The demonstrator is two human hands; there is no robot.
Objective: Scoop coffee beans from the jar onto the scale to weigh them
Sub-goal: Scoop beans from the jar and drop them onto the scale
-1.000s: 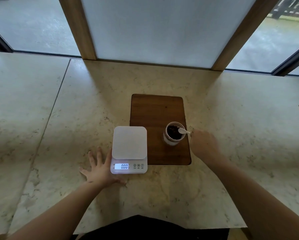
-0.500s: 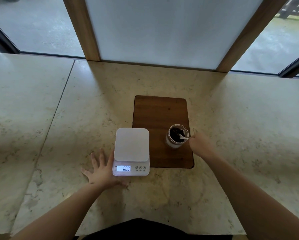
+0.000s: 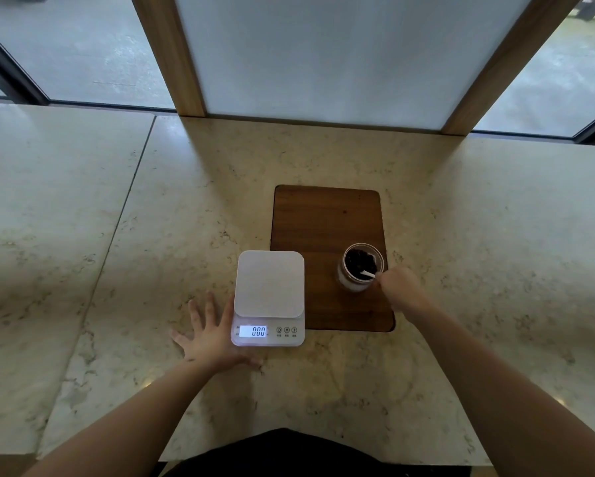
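Note:
A small glass jar (image 3: 352, 283) of dark coffee beans (image 3: 358, 261) stands on a brown wooden board (image 3: 323, 222). My right hand (image 3: 401, 290) sits just right of the jar, closed on the handle of a white spoon (image 3: 368, 274) whose bowl end dips into the beans. Left of the board is a white digital scale (image 3: 269, 284); its platform is bare and its lit display (image 3: 253, 331) reads 0.00. My left hand (image 3: 213, 333) lies flat on the counter against the scale's left front corner, fingers spread.
The counter is pale marble (image 3: 151, 235) with a seam running down the left side. Wooden window posts (image 3: 172, 56) and a frosted panel (image 3: 323, 56) rise at the back edge. My dark clothing shows at the counter's near edge.
My right hand has closed in on the jar and tilted the spoon deeper into the beans. The left hand and scale have stayed put.

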